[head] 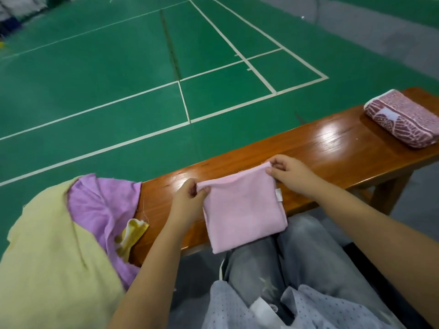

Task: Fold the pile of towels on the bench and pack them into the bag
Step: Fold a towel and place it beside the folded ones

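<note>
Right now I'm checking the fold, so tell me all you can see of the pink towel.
The pink towel is plain soft cloth, folded to a rough square with a small white tag on its right edge. It lies on the bench, its near edge overhanging. The left hand and right hand pinch its far corners.

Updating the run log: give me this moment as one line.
left hand pinches pink towel corner | right hand pinches other top corner | towel folded on bench | pile unfolded
</note>
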Tool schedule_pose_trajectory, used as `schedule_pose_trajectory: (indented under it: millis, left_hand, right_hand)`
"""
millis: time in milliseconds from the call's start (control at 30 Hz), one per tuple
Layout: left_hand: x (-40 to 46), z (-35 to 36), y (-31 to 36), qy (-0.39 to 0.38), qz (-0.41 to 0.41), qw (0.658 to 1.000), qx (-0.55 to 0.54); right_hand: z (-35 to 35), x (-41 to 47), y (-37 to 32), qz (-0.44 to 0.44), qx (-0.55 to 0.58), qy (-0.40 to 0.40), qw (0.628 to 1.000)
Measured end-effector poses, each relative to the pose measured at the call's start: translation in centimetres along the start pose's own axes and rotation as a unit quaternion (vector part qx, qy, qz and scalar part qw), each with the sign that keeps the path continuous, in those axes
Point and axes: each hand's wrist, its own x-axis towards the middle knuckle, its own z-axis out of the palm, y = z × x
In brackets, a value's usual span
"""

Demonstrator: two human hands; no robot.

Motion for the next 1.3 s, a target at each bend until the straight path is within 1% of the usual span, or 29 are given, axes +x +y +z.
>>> schedule_pose_trajectory:
  millis: [133,233,333,467,567,667,700,733,800,833,867,933,967,1000,1033,1067,1133,1200,1300]
  left_hand:
    - [3.6,1.4,-1.9,0.002,-0.052,0.997,0.054]
    - [4.8,2.2,-2.8,0.0,-0.07,0.994,0.083]
    - [5.7,2.5,-3.4,0.01,-0.077,0.992,0.101]
    - [6.4,2.6,-3.7,0.014,-0.074,0.991,0.11]
    - [6.5,2.5,-3.7,0.007,-0.088,0.99,0.114]
    - [6.2,2.5,-3.2,0.015,-0.108,0.989,0.098]
    - [5.6,2.3,-3.0,0.021,-0.099,0.989,0.107]
    - [4.7,2.1,-3.1,0.033,-0.069,0.988,0.132]
    - [2.0,1.4,-3.4,0.047,0.048,0.978,0.195]
    - [0.3,1.2,-3.5,0.029,0.119,0.969,0.217]
    - [-1.2,1.0,-3.8,-0.01,0.179,0.954,0.24]
    - [-3.2,1.5,-5.0,-0.113,0.252,0.909,0.312]
    - [-3.8,1.9,-6.1,-0.153,0.263,0.887,0.348]
    - [-4.1,2.3,-7.3,-0.175,0.261,0.874,0.371]
    - [-4.2,2.6,-8.4,-0.181,0.252,0.872,0.379]
    - [-4.2,2.7,-9.2,-0.174,0.244,0.878,0.373]
    - [-4.0,2.7,-9.9,-0.15,0.238,0.894,0.348]
    - [-3.8,2.5,-9.7,-0.144,0.237,0.895,0.35]
    - [-3.4,1.9,-9.2,-0.145,0.234,0.902,0.333]
  right_hand:
    - [2.3,3.4,1.3,0.034,-0.07,0.019,0.997]
    - [3.3,4.8,2.3,0.069,-0.119,0.023,0.99]
    - [3.6,5.8,2.7,0.078,-0.152,0.019,0.985]
    - [3.7,6.4,2.9,0.071,-0.176,0.015,0.982]
    - [3.8,6.6,3.0,0.069,-0.188,0.017,0.98]
    - [3.7,6.4,2.8,0.081,-0.161,0.025,0.983]
    - [3.6,6.1,2.7,0.078,-0.15,0.029,0.985]
    - [3.4,5.4,2.7,0.06,-0.15,0.039,0.986]
    - [3.0,3.3,2.7,-0.031,-0.189,0.073,0.979]
    - [2.8,2.0,2.7,-0.095,-0.21,0.076,0.97]
    - [2.7,0.6,3.0,-0.148,-0.227,0.059,0.961]
    - [3.1,-2.0,3.9,-0.209,-0.266,-0.014,0.941]
    - [3.5,-3.0,4.6,-0.237,-0.299,-0.043,0.923]
    - [3.8,-3.7,5.6,-0.268,-0.333,-0.067,0.901]
    - [4.2,-4.1,6.8,-0.295,-0.362,-0.095,0.879]
    - [4.4,-4.3,7.8,-0.308,-0.39,-0.121,0.859]
    - [4.5,-4.2,9.3,-0.314,-0.429,-0.139,0.835]
    - [4.5,-3.8,9.5,-0.304,-0.435,-0.123,0.838]
    - [4.7,-3.8,8.8,-0.307,-0.396,-0.069,0.863]
